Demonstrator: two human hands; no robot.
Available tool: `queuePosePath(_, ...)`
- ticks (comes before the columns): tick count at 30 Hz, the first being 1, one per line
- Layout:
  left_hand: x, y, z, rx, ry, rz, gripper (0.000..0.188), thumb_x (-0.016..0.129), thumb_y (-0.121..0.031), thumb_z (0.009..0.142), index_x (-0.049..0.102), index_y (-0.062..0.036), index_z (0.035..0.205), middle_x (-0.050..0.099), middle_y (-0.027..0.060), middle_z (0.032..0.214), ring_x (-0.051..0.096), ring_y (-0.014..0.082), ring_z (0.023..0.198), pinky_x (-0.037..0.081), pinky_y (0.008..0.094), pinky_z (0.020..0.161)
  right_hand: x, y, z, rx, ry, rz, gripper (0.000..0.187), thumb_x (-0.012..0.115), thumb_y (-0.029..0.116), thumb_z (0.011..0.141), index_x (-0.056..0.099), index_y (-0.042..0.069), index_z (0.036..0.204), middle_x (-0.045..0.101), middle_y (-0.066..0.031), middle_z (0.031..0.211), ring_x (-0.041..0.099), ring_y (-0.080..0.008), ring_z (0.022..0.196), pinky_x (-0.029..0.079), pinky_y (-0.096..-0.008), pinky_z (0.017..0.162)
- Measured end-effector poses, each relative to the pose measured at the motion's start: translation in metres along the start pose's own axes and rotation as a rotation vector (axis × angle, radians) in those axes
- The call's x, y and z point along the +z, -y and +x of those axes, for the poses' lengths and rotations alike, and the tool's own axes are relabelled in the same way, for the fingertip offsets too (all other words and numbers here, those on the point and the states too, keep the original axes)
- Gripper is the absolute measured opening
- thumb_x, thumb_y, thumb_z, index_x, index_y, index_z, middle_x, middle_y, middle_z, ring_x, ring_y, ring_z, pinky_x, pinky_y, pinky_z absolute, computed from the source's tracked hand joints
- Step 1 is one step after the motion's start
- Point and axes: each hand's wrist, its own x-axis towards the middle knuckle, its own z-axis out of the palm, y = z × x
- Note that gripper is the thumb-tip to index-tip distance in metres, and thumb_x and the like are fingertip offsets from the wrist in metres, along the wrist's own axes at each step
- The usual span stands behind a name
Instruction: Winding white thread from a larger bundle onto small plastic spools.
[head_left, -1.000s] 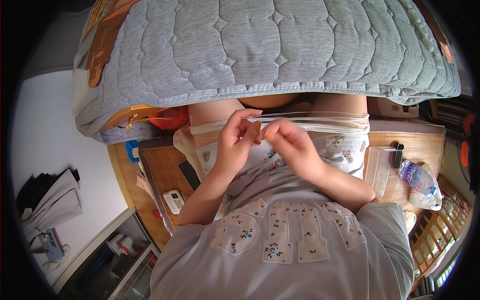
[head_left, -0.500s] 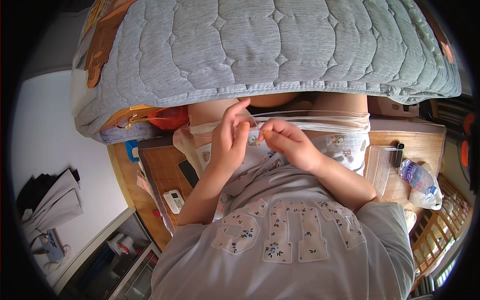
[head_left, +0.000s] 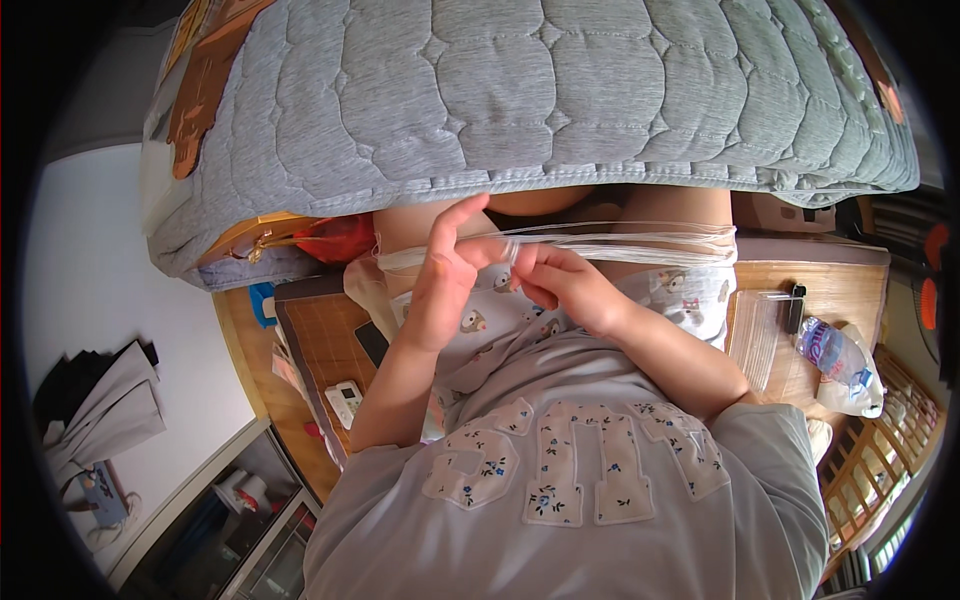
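Strands of white thread (head_left: 640, 240) stretch across my lap, over both thighs. My left hand (head_left: 445, 285) is above the left thigh with one finger raised and another stretched toward my right hand; its fingers are apart. A small loop of the thread shows around or against the stretched finger's tip; which of the two is unclear. Beside that tip, my right hand (head_left: 575, 285) is closed, thumb and fingers pinched together at the thin thread. The pinched bit itself is mostly hidden by the fingers.
A grey quilted cover (head_left: 500, 90) hangs over the table edge ahead. A white remote control (head_left: 344, 402) lies to my left, near a dark flat object (head_left: 373, 344). At right are a clear plastic case (head_left: 760, 335), a plastic bottle (head_left: 835, 352) and a wooden slatted rack (head_left: 880, 465).
My left hand has turned, with its fingers spreading and one now reaching toward the right hand. My right hand has shifted slightly left and stays pinched; a loop of thread shows between the hands.
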Motion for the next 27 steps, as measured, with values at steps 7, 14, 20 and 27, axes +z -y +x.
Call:
queuePosePath(7, 0.003, 0.012, -0.001, 0.192, -0.179, 0.555, 0.06, 0.042, -0.045, 0.101, 0.042, 0.0043, 0.136, 0.065, 0.0102, 0.087, 0.064, 0.0148, 0.083, 0.047, 0.0308, 0.085, -0.003, -0.001, -0.001, -0.129, 0.028, 0.028, 0.019, 0.05, 0.022, 0.099, 0.057, 0.009, 0.087, 0.046, 0.0051, 0.068, 0.038, -0.0051, 0.059, 0.029, -0.022, 0.056)
queuePosePath(14, -0.019, 0.008, -0.01, -0.225, 0.107, 0.36, 0.067, 0.046, -0.044, 0.099, 0.029, 0.0023, 0.145, 0.063, 0.0136, 0.109, 0.063, 0.0224, 0.108, 0.044, 0.0373, 0.097, -0.001, -0.003, 0.002, -0.067, 0.02, 0.136, 0.021, 0.049, 0.025, 0.101, 0.056, 0.008, 0.09, 0.05, 0.0018, 0.072, 0.045, -0.007, 0.063, 0.036, -0.0228, 0.06)
queuePosePath(20, -0.018, 0.032, -0.014, 0.033, 0.094, 0.164, 0.09, 0.048, -0.055, 0.097, 0.006, -0.0007, 0.154, 0.039, 0.0289, 0.147, 0.041, 0.0315, 0.137, 0.025, 0.0453, 0.114, -0.01, 0.005, 0.003, -0.164, -0.054, 0.091, 0.018, 0.05, 0.022, 0.101, 0.056, 0.007, 0.092, 0.055, 0.0005, 0.078, 0.051, -0.0087, 0.068, 0.042, -0.0235, 0.066)
queuePosePath(27, -0.009, 0.026, -0.012, 0.09, -0.001, 0.028, 0.091, 0.036, -0.066, 0.096, 0.008, -0.0006, 0.153, 0.058, 0.0242, 0.126, 0.054, 0.0295, 0.123, 0.021, 0.0466, 0.115, -0.006, 0.0, 0.004, -0.021, 0.036, 0.119, 0.021, 0.05, 0.023, 0.1, 0.057, 0.006, 0.091, 0.056, 0.0001, 0.077, 0.052, -0.01, 0.067, 0.043, -0.0249, 0.067)
